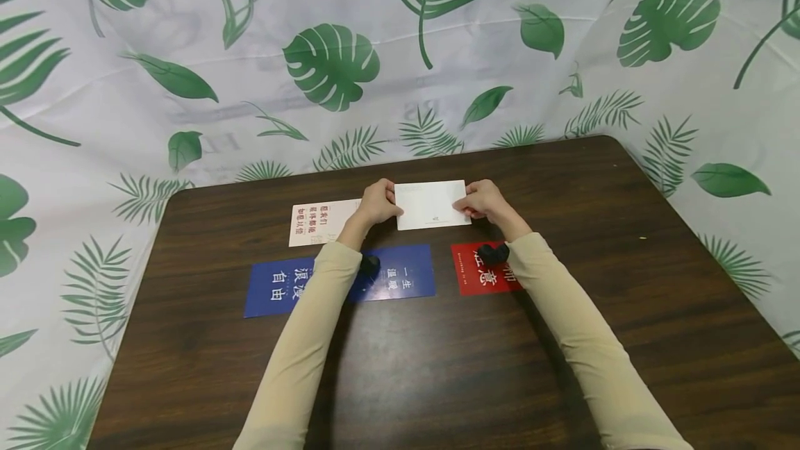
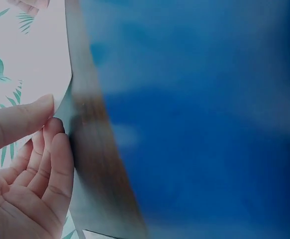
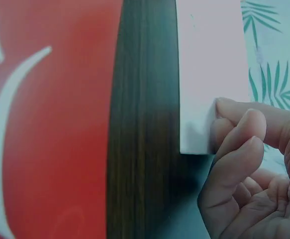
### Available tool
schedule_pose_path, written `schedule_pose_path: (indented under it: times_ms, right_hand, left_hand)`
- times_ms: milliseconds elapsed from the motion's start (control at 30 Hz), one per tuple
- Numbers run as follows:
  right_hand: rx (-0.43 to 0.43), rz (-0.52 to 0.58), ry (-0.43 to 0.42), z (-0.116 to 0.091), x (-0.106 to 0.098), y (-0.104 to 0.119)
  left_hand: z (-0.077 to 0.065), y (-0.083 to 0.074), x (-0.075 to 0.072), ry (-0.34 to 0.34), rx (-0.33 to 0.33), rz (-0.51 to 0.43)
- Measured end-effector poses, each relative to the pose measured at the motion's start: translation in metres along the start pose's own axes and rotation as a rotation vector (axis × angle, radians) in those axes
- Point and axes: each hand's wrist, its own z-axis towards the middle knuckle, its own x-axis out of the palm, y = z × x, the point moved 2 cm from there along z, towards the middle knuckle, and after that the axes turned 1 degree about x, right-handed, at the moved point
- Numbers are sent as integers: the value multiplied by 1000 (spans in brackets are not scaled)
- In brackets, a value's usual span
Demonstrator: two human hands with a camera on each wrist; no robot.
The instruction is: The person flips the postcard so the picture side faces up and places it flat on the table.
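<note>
Between both hands is a white card [image 1: 431, 205] with small faint print, its blank-looking side up. My left hand [image 1: 378, 203] pinches its left edge, thumb on top, as the left wrist view also shows. At the opposite edge my right hand [image 1: 482, 201] pinches it between thumb and fingers; in the right wrist view the card's corner [image 3: 197, 134] sticks out past the fingertips. Left of the left hand lies a pale card [image 1: 325, 221] with red characters, partly covered by that hand and wrist. A red card [image 1: 469, 273] lies under the right wrist.
Two blue cards, one at left [image 1: 265, 290] and one nearer the middle [image 1: 406, 273], lie in front of the pale card, partly hidden by the left forearm. The dark wooden table [image 1: 425, 373] ends at a leaf-patterned curtain [image 1: 250, 75] behind and at the sides.
</note>
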Motion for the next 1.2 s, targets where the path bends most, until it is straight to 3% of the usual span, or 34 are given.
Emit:
schedule_pose_path:
  times_ms: [200,433,667,1200]
  right_hand:
    - [-86,76,18,-4,-10,-1]
    - [-202,305,37,-9,-18,-3]
    - [-262,380,95,-13,-22,-5]
    - [-326,474,343,-17,-34,-17]
  left_hand:
    - [-3,-1,-3,-24,54,-95]
    - [-3,-8,-7,-73,111,-197]
    - [-6,-6,-11,-87,109,-268]
    - [-9,1,-18,-94,114,-201]
